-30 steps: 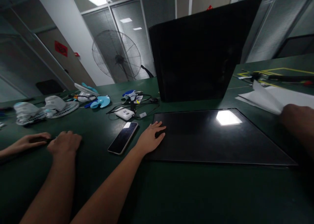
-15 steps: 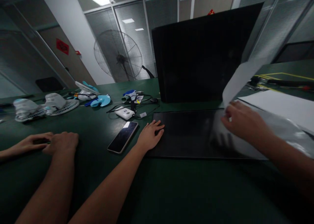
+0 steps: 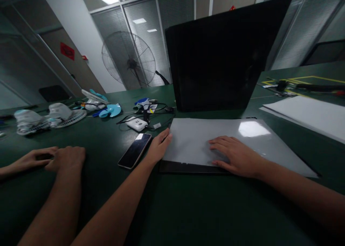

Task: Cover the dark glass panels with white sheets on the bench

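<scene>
A pale, glossy translucent sheet [image 3: 194,131] lies over a flat black panel [image 3: 188,167], whose dark front edge shows below it. My left hand [image 3: 159,145] rests at the left edge of the sheet and panel, its fingers along the edge and the thumb apart from them. Spread out flat on the middle of the sheet, palm down, is my right hand [image 3: 237,156]. Just left of my left hand, a smartphone [image 3: 135,151] lies face up on the green table [image 3: 172,206].
Behind the sheet stands a large black screen [image 3: 215,63]. White paper sheets [image 3: 312,113] lie to the right. A white device [image 3: 137,124] with cables is beyond the phone. Another person's hands [image 3: 67,158] rest together on the left. Small fans [image 3: 60,113] stand farther left.
The pale sheet, raised and folded back at the right before, now lies across the black panel. My right hand has moved left and let go of it. My left hand has shifted slightly left.
</scene>
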### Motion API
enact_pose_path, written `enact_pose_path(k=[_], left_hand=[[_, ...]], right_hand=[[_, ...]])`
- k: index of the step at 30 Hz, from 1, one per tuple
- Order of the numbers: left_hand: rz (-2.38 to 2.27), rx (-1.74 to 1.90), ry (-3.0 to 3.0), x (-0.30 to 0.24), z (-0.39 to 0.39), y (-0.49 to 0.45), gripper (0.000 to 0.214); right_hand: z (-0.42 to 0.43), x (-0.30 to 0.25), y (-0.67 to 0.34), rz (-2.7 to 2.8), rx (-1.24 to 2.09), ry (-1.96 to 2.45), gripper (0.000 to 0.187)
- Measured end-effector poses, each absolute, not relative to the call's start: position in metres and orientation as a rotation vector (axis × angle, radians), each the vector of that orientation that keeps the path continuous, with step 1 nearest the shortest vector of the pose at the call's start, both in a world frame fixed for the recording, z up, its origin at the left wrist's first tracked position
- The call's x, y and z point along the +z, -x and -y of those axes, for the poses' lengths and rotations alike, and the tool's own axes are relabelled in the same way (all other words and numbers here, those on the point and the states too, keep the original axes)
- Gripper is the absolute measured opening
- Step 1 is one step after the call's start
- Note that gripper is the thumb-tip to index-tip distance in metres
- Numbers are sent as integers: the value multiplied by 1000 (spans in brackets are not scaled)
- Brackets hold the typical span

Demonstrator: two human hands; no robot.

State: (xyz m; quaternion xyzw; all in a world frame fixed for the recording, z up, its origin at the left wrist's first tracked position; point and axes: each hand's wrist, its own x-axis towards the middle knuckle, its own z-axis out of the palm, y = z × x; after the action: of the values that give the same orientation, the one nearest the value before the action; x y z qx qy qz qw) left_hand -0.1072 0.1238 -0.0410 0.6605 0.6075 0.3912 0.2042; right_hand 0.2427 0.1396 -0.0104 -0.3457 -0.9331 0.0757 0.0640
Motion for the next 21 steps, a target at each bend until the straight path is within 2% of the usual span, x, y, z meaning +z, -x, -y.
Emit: enact_pose_path(k=[5, 9, 13, 16, 19, 21], left_hand=[[-1783, 921, -1980, -36, -120, 102, 61], [-1833, 779, -2096, -28, -114, 96, 41], [-1918, 739, -2151, -20, -108, 94, 20], [-1956, 725, -2175, -19, -105, 95, 25], [-1951, 708, -2202, -22, -105, 95, 42], [-1940, 700, -2214, -24, -105, 95, 51]], right_hand=[[-151, -13, -247, 2799, 303, 1001, 63], [-191, -7, -293, 2455, 61, 1423, 63], [-229, -3, -383, 2054, -148, 1848, 67], [-245, -18, -452, 1733, -150, 2154, 78], [-259, -42, -500, 1389, 32, 2489, 95], [-268, -53, -518, 1299, 140, 2615, 96]])
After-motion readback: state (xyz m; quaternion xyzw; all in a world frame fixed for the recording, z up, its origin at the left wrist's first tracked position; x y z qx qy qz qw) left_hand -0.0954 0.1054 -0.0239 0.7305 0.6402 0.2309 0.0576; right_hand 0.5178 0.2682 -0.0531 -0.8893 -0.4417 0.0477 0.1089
